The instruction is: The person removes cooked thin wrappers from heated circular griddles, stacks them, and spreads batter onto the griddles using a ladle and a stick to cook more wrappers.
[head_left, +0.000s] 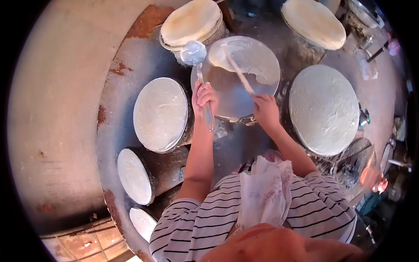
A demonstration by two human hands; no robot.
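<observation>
A metal ladle [193, 53] is held upright by its handle in my left hand [206, 97], whose fingers are wrapped round it. The ladle's bowl is coated in white batter. My right hand [265, 108] grips a thin wooden stick [240, 76], its far end touching white batter [244, 56] on a round griddle [238, 98]. The batter covers the far part of the griddle, and the near part shows as bare grey metal.
Rounds coated white stand left [160, 114], lower left [135, 176] and right [324, 110]. Two rounds with browned tops sit at the back left [192, 22] and back right [313, 22]. An orange object [371, 178] and metal items lie far right.
</observation>
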